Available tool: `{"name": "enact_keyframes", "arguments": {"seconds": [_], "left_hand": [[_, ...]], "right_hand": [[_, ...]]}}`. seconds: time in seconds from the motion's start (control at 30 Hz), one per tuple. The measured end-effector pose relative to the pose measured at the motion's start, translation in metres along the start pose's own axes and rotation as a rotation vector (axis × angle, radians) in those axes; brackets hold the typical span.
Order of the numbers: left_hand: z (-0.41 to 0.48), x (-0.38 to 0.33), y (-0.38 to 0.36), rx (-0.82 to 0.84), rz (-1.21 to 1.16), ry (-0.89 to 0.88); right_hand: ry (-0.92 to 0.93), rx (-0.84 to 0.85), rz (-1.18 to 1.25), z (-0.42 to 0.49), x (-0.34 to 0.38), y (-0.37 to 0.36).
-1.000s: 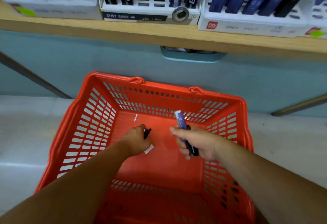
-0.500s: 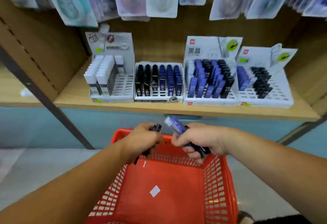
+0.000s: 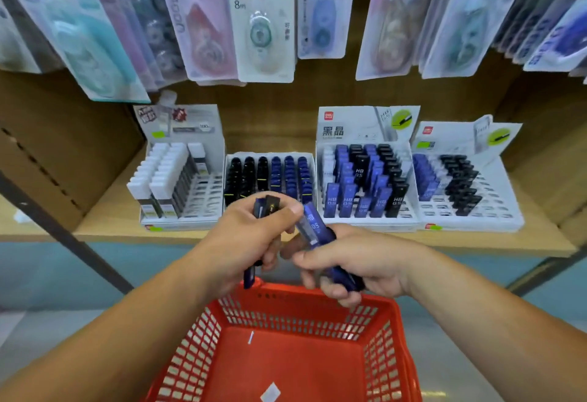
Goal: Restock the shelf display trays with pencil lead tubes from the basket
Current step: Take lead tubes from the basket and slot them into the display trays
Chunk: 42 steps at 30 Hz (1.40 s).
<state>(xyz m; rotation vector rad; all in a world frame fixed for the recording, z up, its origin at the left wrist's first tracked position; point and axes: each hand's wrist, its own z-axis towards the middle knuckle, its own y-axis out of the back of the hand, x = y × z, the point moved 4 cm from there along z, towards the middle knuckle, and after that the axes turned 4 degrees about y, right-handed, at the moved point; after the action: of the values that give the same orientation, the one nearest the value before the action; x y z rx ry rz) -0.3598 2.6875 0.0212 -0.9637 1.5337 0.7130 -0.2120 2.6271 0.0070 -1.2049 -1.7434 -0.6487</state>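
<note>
Left hand and right hand each curl fingers round pencil lead tubes, ends jutting beyond the fingers, display trays just ahead, basket below. Light, stiff, slick; probably best pinched mid-barrel.

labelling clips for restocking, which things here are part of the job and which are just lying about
Part of the job: left hand gripping dark lead tubes; right hand gripping blue lead tubes; red basket; display trays on the shelf.
Just lying about: hanging correction tape packs; white paper scraps in the basket.
</note>
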Motion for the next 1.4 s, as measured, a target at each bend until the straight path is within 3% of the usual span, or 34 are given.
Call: {"name": "enact_keyframes", "arguments": {"seconds": [0.13,0.2,0.33,0.6,0.83,1.07,1.23,1.4], "left_hand": [[0.015,-0.012,0.012,-0.097,0.056,-0.017],[0.021,-0.013,0.022,-0.157,0.016,-0.003],[0.026,-0.012,0.023,-0.125,0.006,0.015],[0.032,-0.01,0.01,-0.14,0.117,-0.011],[0.031,-0.023,-0.014,-0.132,0.136,-0.064],[0.036,-0.046,-0.053,-0.184,0.385,-0.142],[0.05,-0.063,-0.063,-0.318,0.453,-0.178],[0.06,-0.08,-0.052,-0.4,0.514,-0.24]], "right_hand": [[0.11,-0.024,0.006,-0.006,0.012,0.021],[0.155,-0.115,0.022,-0.008,0.014,0.035],[0.257,-0.38,0.103,-0.008,0.012,0.062],[0.292,-0.562,0.105,-0.015,0.008,0.08],[0.168,-0.542,0.18,-0.03,0.008,0.09],[0.121,-0.513,0.196,-0.059,-0.007,0.108],[0.102,-0.572,0.165,-0.074,-0.01,0.116],[0.071,-0.503,0.282,-0.07,0.002,0.109]]}}
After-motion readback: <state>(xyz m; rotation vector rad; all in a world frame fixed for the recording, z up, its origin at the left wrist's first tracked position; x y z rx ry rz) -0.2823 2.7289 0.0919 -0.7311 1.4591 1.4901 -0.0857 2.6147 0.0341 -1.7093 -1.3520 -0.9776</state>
